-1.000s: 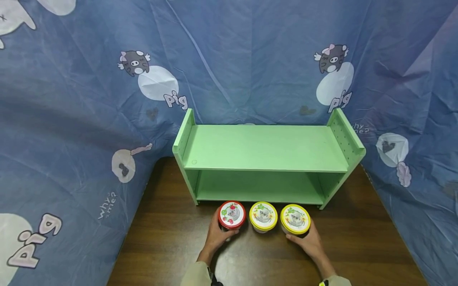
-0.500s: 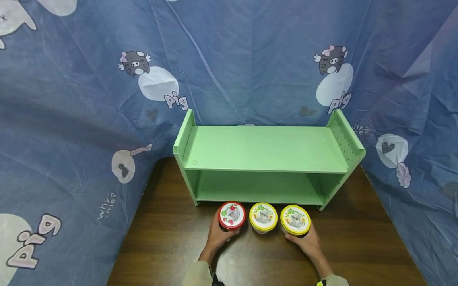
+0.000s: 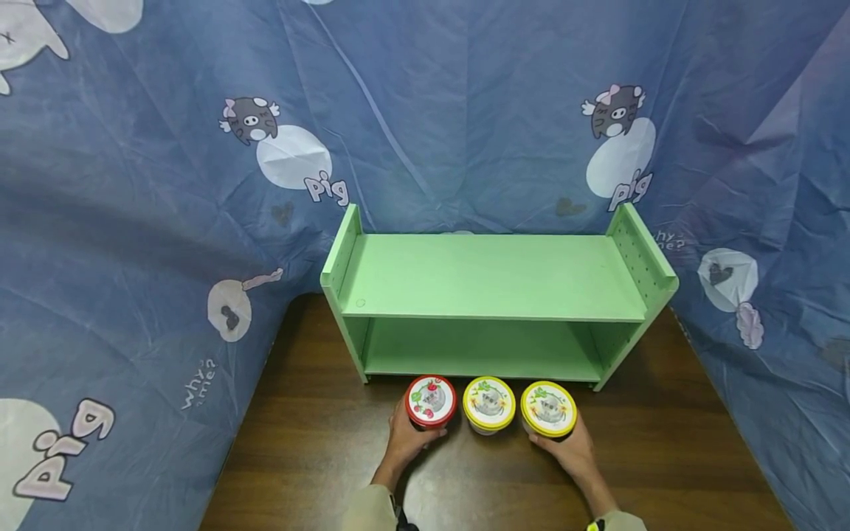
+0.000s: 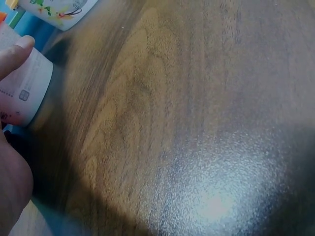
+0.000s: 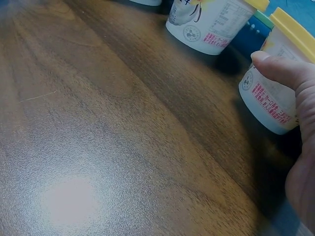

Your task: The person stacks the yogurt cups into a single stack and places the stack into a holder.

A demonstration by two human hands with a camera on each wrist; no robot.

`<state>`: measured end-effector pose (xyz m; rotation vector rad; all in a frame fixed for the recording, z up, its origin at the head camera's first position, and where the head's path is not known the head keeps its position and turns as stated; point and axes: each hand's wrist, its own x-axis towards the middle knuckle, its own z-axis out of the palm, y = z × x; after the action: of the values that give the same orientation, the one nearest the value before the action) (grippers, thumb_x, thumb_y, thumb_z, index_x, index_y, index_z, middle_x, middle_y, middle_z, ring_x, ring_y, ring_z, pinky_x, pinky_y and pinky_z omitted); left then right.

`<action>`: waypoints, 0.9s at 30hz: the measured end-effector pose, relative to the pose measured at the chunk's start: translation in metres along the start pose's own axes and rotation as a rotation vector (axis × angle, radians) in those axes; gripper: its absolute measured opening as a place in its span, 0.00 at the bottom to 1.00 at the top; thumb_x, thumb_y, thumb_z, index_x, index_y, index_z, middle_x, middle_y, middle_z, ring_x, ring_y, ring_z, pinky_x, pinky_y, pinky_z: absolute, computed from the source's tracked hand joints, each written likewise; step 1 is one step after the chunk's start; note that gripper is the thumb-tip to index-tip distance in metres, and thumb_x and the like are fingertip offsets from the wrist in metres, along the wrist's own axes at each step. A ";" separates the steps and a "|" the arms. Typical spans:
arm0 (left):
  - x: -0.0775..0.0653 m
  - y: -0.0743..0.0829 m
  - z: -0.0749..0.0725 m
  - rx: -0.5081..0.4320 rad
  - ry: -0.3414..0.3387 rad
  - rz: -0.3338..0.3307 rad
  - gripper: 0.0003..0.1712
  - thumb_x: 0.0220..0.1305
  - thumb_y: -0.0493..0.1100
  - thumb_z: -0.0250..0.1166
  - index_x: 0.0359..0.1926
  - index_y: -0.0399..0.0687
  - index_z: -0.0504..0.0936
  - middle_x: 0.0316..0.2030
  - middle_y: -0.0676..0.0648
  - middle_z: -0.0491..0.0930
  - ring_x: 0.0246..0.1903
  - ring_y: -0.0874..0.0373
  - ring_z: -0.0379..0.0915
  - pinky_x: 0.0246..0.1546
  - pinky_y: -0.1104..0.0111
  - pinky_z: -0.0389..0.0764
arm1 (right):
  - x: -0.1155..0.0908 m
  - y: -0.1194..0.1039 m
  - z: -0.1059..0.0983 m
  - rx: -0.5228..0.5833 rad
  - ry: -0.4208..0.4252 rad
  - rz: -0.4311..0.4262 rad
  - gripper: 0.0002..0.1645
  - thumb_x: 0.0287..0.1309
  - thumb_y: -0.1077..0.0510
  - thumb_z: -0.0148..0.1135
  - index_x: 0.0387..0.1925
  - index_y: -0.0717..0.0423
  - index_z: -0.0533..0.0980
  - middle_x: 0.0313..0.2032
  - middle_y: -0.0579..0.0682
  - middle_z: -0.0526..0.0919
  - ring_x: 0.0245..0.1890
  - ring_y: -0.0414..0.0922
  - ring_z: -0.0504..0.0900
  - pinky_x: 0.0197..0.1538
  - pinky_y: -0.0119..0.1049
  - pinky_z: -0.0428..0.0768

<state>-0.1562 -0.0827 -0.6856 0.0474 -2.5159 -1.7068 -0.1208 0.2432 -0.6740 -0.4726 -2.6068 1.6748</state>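
Three lidded tubs stand in a row on the brown wooden table. The left one is a red-lidded tub (image 3: 431,402) with strawberries on its lid, and my left hand (image 3: 403,440) grips it, thumb across its near side. In the middle is a yellow-lidded tub (image 3: 488,403) that neither hand touches. At the right, my right hand (image 3: 572,448) holds another yellow-lidded tub (image 3: 548,408). The right wrist view shows that hand's thumb (image 5: 280,69) pressed on the tub's white wall, while its fingers are hidden behind. In the left wrist view the left thumb (image 4: 15,56) lies against the pinkish tub.
Right behind the tubs stands a green two-level shelf (image 3: 491,276) with raised side panels. A blue curtain (image 3: 425,110) printed with pigs hangs around the back and sides. The wooden table (image 3: 491,487) stretches toward me, with a bright light reflection near its front.
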 end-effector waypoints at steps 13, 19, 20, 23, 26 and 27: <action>0.001 0.001 0.002 -0.001 0.020 0.008 0.62 0.25 0.46 0.85 0.69 0.44 0.69 0.60 0.42 0.80 0.61 0.45 0.73 0.62 0.53 0.59 | 0.000 -0.001 0.000 -0.020 0.008 0.005 0.62 0.38 0.55 0.84 0.72 0.63 0.58 0.67 0.67 0.69 0.69 0.60 0.67 0.72 0.56 0.63; 0.002 -0.001 0.002 -0.001 0.027 0.027 0.61 0.25 0.46 0.85 0.69 0.45 0.70 0.58 0.43 0.81 0.60 0.45 0.75 0.62 0.54 0.62 | 0.000 -0.002 0.000 -0.008 0.013 0.007 0.62 0.38 0.55 0.83 0.72 0.63 0.58 0.67 0.67 0.69 0.69 0.60 0.67 0.72 0.56 0.62; 0.002 -0.001 0.002 0.000 0.027 0.029 0.61 0.25 0.46 0.85 0.68 0.44 0.71 0.58 0.42 0.81 0.59 0.45 0.75 0.62 0.53 0.62 | -0.001 -0.002 0.000 -0.004 0.013 0.006 0.62 0.38 0.56 0.83 0.72 0.63 0.58 0.67 0.67 0.69 0.69 0.60 0.67 0.72 0.56 0.62; 0.002 -0.001 0.002 0.004 0.020 0.026 0.61 0.25 0.47 0.85 0.68 0.43 0.71 0.58 0.42 0.81 0.59 0.45 0.75 0.64 0.50 0.62 | 0.000 -0.002 0.000 0.003 0.011 0.006 0.62 0.38 0.56 0.83 0.72 0.63 0.58 0.67 0.67 0.69 0.69 0.60 0.67 0.72 0.56 0.62; 0.002 -0.001 0.001 0.006 0.014 0.023 0.60 0.26 0.47 0.85 0.68 0.43 0.71 0.57 0.42 0.81 0.59 0.44 0.75 0.65 0.49 0.62 | -0.001 -0.003 -0.001 -0.007 0.011 0.014 0.62 0.38 0.56 0.84 0.72 0.63 0.58 0.67 0.67 0.69 0.69 0.60 0.67 0.72 0.56 0.62; 0.002 -0.001 0.001 0.007 0.011 0.021 0.60 0.26 0.47 0.86 0.67 0.42 0.71 0.57 0.42 0.81 0.59 0.44 0.75 0.65 0.49 0.62 | -0.001 -0.003 -0.002 -0.012 0.010 0.018 0.62 0.38 0.55 0.84 0.72 0.63 0.58 0.67 0.67 0.69 0.69 0.60 0.67 0.72 0.57 0.62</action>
<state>-0.1584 -0.0825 -0.6868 0.0306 -2.5049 -1.6855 -0.1204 0.2434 -0.6709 -0.5045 -2.6147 1.6584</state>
